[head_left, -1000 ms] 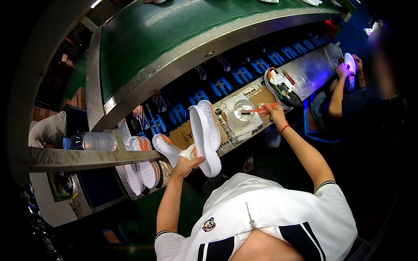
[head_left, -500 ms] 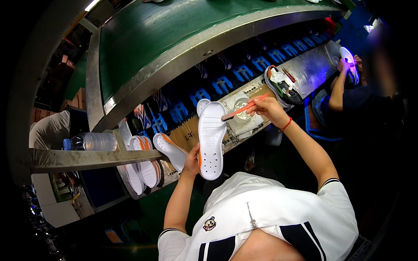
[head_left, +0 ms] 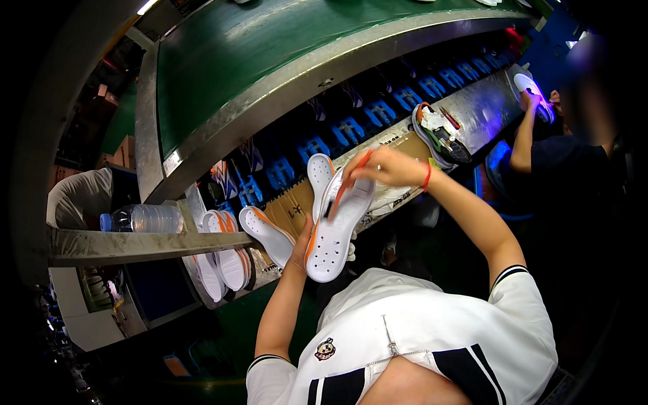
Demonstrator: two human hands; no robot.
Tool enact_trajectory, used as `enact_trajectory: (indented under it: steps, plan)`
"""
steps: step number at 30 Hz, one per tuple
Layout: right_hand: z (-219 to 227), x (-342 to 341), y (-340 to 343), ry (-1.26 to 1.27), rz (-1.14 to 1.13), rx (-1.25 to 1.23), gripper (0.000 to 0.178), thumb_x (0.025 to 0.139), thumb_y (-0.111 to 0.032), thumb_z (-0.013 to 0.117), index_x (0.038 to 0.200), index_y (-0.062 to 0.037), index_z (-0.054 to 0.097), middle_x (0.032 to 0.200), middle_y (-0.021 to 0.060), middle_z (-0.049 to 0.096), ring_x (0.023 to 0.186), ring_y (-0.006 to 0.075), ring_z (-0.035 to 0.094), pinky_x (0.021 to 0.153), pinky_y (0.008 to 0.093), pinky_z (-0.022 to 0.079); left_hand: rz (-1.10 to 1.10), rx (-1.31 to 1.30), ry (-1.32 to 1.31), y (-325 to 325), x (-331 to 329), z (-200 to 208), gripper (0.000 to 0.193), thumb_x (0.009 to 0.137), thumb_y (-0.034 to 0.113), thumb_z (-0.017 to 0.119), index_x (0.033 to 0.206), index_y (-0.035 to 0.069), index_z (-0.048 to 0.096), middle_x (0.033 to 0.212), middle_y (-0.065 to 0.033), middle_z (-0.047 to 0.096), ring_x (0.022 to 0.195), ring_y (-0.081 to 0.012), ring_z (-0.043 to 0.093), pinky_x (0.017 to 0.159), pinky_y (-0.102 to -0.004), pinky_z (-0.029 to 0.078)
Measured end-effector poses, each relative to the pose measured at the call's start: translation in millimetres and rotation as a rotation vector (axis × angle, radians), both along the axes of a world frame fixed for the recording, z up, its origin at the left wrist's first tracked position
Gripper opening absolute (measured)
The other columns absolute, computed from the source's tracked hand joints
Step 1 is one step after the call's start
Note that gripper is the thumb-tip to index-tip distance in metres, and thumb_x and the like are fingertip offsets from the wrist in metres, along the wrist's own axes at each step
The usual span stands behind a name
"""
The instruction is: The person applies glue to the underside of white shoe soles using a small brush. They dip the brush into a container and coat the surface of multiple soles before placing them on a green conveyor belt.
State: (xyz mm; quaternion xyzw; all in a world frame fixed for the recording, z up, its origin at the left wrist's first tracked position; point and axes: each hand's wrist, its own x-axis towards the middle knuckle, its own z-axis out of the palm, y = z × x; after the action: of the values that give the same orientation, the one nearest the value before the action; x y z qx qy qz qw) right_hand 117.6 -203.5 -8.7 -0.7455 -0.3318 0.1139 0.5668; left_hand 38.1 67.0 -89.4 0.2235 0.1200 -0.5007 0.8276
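My left hand (head_left: 302,246) grips the left edge of a white shoe sole (head_left: 329,251) with an orange side stripe and small holes. The sole is held up, its inner face towards me. Over its upper part, my right hand (head_left: 387,167) is closed round an orange-red brush (head_left: 337,201), whose dark tip points down onto the sole; motion blurs it a little. Another white sole (head_left: 320,177) shows just behind the held one. To the left of my left hand, a white and orange sole (head_left: 268,235) leans on the bench.
Several more soles (head_left: 228,255) stand at the left, beside a clear bottle (head_left: 152,219) and a metal bar (head_left: 145,247). Blue holders (head_left: 347,130) line the rack under the green-topped table (head_left: 270,50). A shoe part (head_left: 439,138) lies right; a co-worker's hand (head_left: 531,101) holds a shoe.
My right hand has moved left, bringing the brush from the sole's right edge to its left side. The sole has tilted, its top leaning right. My right hand now covers the round dish.
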Motion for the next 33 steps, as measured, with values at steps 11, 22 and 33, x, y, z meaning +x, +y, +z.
enact_trajectory:
  steps: [11, 22, 33]
  plan:
    - [-11.7, -28.0, -30.9, -0.151, -0.574, -0.021, 0.018, 0.091, -0.006, 0.050, 0.097, 0.0061, 0.062, 0.089, 0.0135, 0.068, 0.085, 0.0210, 0.066, 0.077, 0.0289, 0.051, 0.235, 0.148, -0.259, -18.6, -0.2, -0.1, 0.076, 0.088, 0.062, 0.037, 0.133, 0.001, 0.038, 0.113, -0.0191, 0.058, 0.092, -0.0267, 0.065, 0.076, -0.0406, 0.056]
    - [-18.6, -75.6, 2.4, -0.228, -0.443, -0.090, 0.014, 0.089, -0.007, 0.053, 0.098, -0.0022, 0.063, 0.087, 0.0063, 0.069, 0.082, 0.0213, 0.063, 0.074, 0.0319, 0.045, 0.608, 0.367, -0.458, -37.1, 37.4, 6.8, 0.061, 0.095, 0.052, 0.032, 0.136, 0.006, 0.035, 0.126, -0.0123, 0.051, 0.111, -0.0236, 0.054, 0.093, -0.0377, 0.046]
    - [-44.2, -20.9, -9.4, 0.403, -0.535, 0.319, 0.029, 0.095, -0.018, 0.047, 0.098, 0.0077, 0.060, 0.086, 0.0119, 0.069, 0.078, 0.0134, 0.063, 0.082, 0.0264, 0.046, 0.364, 0.249, -0.251, -32.2, 15.9, 8.3, 0.069, 0.093, 0.058, 0.030, 0.133, 0.002, 0.037, 0.110, -0.0161, 0.059, 0.089, -0.0262, 0.065, 0.074, -0.0390, 0.057]
